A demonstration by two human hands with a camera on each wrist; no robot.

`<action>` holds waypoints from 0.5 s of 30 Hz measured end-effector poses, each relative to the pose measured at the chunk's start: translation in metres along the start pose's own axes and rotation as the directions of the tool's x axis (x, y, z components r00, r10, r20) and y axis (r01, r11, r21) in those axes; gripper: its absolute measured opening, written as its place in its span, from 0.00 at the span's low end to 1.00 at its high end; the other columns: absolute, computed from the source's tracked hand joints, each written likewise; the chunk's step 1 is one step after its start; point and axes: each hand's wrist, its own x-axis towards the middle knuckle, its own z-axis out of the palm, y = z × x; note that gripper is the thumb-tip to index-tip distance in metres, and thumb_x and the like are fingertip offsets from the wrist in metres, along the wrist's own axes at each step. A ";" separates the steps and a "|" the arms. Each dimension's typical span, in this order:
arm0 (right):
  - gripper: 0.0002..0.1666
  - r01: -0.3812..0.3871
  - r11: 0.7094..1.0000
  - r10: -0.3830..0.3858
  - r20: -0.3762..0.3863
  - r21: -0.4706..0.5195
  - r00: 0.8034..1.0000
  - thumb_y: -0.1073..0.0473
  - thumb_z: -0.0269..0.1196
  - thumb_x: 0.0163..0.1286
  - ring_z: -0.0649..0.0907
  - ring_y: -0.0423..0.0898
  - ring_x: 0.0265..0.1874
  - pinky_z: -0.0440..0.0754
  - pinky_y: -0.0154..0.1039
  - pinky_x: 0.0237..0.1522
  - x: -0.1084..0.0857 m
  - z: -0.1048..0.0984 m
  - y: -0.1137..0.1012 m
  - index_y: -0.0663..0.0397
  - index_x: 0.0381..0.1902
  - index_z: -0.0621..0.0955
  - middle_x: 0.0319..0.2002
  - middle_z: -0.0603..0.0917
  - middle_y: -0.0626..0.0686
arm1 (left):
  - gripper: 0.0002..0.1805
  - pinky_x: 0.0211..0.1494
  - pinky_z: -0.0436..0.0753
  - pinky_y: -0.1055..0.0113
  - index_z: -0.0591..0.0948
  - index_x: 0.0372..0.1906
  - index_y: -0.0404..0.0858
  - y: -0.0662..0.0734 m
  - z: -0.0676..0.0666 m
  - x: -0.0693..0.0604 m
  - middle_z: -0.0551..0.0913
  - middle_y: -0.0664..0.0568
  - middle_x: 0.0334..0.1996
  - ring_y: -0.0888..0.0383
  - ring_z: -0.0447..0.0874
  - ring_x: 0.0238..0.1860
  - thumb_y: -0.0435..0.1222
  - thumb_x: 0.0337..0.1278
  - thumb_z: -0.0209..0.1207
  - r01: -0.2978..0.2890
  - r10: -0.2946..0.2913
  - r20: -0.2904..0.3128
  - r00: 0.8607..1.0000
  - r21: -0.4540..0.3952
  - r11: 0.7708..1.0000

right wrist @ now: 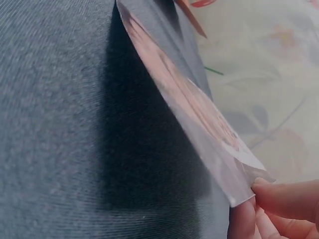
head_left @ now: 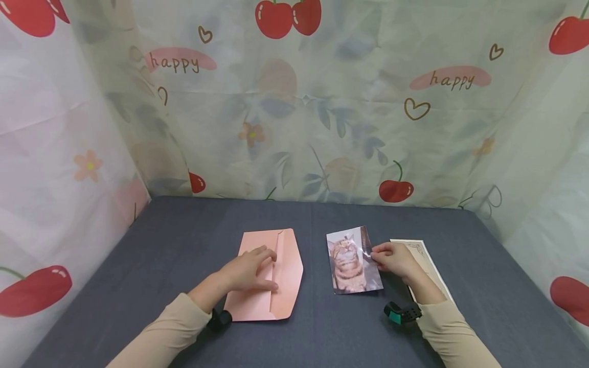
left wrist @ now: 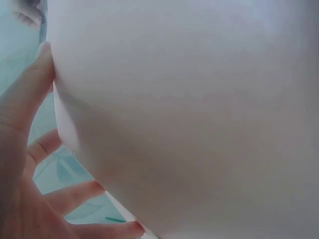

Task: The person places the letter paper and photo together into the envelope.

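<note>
An open-flapped pink envelope (head_left: 291, 276) lies on the dark table, its flap side to the right. My left hand (head_left: 250, 268) rests over it, with thumb and fingers spread at the pocket's edge. In the left wrist view, the pale envelope (left wrist: 189, 109) fills most of the picture, and the thumb and fingertips touch its edge. To the right, my right hand (head_left: 399, 261) pinches the right edge of a cat photo (head_left: 348, 263) between thumb and fingers. Seen from the right wrist, the photo (right wrist: 182, 107) is tilted, its near end raised above the cloth with a shadow below.
A cream sheet with an ornate border (head_left: 430, 263) lies partly under the right hand and forearm. Dark blue-grey cloth (head_left: 313, 332) covers the table. Printed curtains (head_left: 303, 128) with cherries and hearts stand behind and at both sides. A black band (head_left: 401, 313) is on the right wrist.
</note>
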 end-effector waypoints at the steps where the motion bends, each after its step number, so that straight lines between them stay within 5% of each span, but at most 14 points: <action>1: 0.18 0.001 1.000 -0.001 0.001 0.012 1.000 0.65 0.59 0.65 0.79 0.36 0.23 0.83 0.32 0.29 0.000 0.000 -0.001 0.77 0.46 0.74 0.27 0.83 0.51 | 0.30 0.65 0.64 0.40 0.71 0.53 0.52 0.000 0.000 0.000 0.63 0.42 0.69 0.40 0.64 0.67 0.55 0.42 0.67 -0.002 0.002 0.000 1.000 -0.001 1.000; 15: 0.17 0.033 0.999 -0.032 -0.015 0.029 0.999 0.65 0.58 0.65 0.79 0.36 0.24 0.82 0.31 0.29 -0.003 -0.002 -0.013 0.76 0.47 0.74 0.31 0.84 0.55 | 0.30 0.67 0.62 0.41 0.71 0.52 0.52 -0.001 0.000 0.000 0.63 0.42 0.69 0.41 0.64 0.67 0.55 0.43 0.67 -0.012 0.012 0.001 1.000 0.005 1.000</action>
